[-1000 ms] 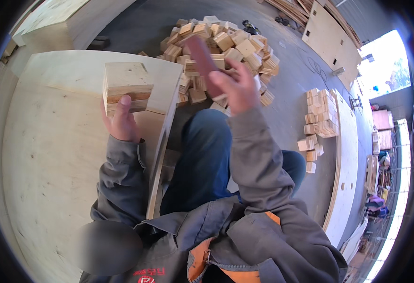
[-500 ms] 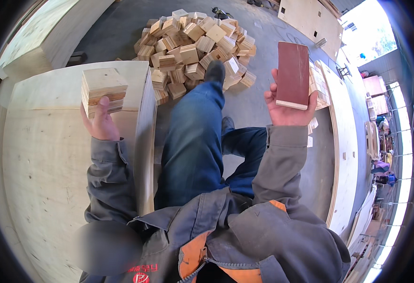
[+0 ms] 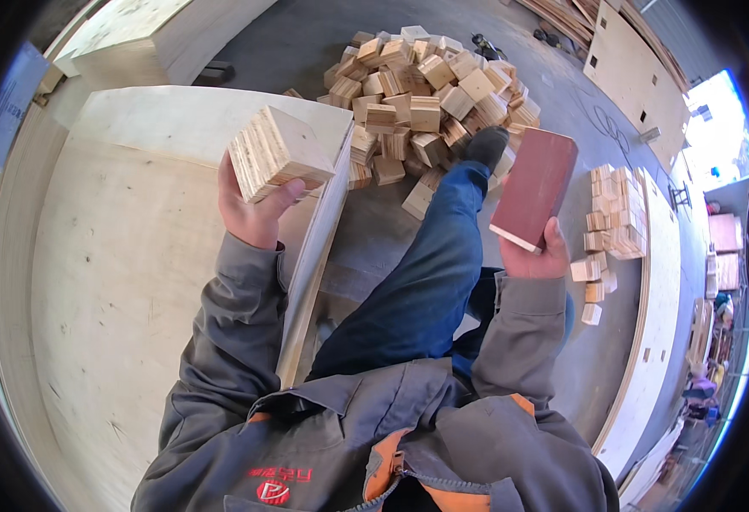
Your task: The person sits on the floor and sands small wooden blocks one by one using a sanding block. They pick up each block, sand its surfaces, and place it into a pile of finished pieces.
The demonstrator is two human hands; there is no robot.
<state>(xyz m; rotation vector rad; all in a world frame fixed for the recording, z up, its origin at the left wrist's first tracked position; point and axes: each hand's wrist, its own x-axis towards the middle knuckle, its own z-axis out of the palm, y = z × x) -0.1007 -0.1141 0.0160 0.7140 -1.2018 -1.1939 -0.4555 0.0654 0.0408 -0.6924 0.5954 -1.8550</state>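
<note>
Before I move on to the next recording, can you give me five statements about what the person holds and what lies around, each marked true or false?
1. The left hand grips a laminated plywood block. True.
2. The right hand is empty. False: it holds a rectangular block with a dark red face.
3. A heap of wooden blocks lies on the grey floor. True.
4. The two held blocks touch each other. False: they are well apart.
5. The smaller block stack is to the right of the heap. True.
</note>
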